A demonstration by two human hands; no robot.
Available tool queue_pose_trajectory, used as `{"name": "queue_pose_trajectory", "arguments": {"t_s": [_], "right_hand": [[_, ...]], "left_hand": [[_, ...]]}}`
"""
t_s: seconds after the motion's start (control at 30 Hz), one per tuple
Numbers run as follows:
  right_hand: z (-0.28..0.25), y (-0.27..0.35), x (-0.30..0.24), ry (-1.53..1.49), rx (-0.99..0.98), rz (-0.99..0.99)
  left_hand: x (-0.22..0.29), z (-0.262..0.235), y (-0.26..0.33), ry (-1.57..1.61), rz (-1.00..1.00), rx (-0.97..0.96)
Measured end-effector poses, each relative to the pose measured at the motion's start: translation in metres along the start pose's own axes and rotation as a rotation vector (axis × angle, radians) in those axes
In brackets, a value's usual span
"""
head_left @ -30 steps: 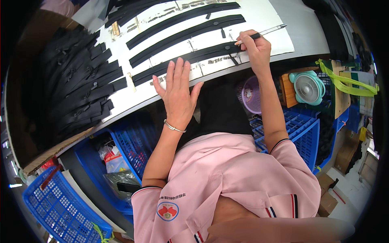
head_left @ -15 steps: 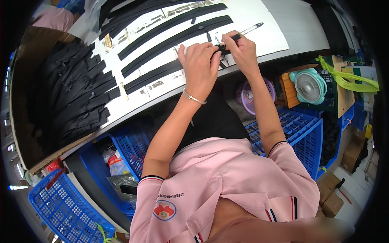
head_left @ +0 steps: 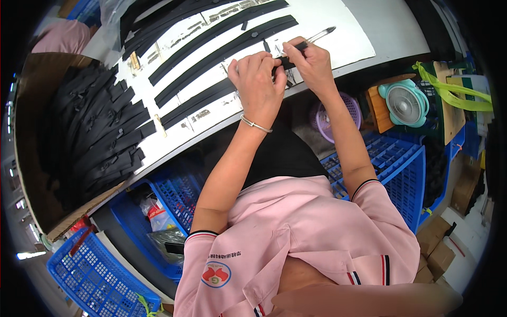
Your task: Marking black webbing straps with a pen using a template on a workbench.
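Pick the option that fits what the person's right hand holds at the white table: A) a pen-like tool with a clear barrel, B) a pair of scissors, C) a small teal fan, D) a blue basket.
A: the right hand grips a slim pen-like tool whose clear barrel sticks out past the fingers over the white table, while the left hand rests on a black strip beside it.

strips laid out: 4 | fans: 1 | pens: 1
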State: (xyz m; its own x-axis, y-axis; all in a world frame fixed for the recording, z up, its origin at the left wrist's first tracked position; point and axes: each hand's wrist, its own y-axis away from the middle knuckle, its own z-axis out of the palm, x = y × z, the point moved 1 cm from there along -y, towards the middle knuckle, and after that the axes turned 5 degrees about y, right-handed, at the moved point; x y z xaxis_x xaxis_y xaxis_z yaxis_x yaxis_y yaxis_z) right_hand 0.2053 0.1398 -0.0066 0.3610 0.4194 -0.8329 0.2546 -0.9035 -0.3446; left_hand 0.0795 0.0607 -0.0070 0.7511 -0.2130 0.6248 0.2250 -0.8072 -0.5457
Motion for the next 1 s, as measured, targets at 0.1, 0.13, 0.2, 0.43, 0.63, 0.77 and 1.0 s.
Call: {"name": "queue_pose_trajectory", "arguments": {"t_s": [0.1,0.13,0.2,0.43,0.63,0.77,1.0], "right_hand": [[-0.003,0.002,0.005,-0.136,-0.049,0.044],[-0.004,0.001,0.005,-0.105,-0.079,0.008],[-0.007,0.002,0.004,-0.073,-0.111,-0.028],[-0.001,0.000,-0.001,0.033,-0.156,-0.046],[-0.013,0.010,0.012,-0.286,-0.107,0.158],[-0.010,0.014,0.011,-0.246,0.040,0.056],[-0.002,0.013,0.017,-0.279,0.071,0.096]], "left_hand": [[-0.002,0.001,0.001,0.008,-0.006,0.007],[-0.002,0.002,0.001,0.008,0.001,0.014],[-0.003,0.003,0.002,0.009,0.006,0.024],[-0.005,-0.003,0.002,-0.009,-0.020,0.038],[0.007,-0.034,0.027,-0.175,-0.006,-0.143],[-0.018,-0.041,0.027,-0.168,-0.063,-0.226],[-0.072,-0.041,-0.029,-0.072,-0.067,-0.225]]}}
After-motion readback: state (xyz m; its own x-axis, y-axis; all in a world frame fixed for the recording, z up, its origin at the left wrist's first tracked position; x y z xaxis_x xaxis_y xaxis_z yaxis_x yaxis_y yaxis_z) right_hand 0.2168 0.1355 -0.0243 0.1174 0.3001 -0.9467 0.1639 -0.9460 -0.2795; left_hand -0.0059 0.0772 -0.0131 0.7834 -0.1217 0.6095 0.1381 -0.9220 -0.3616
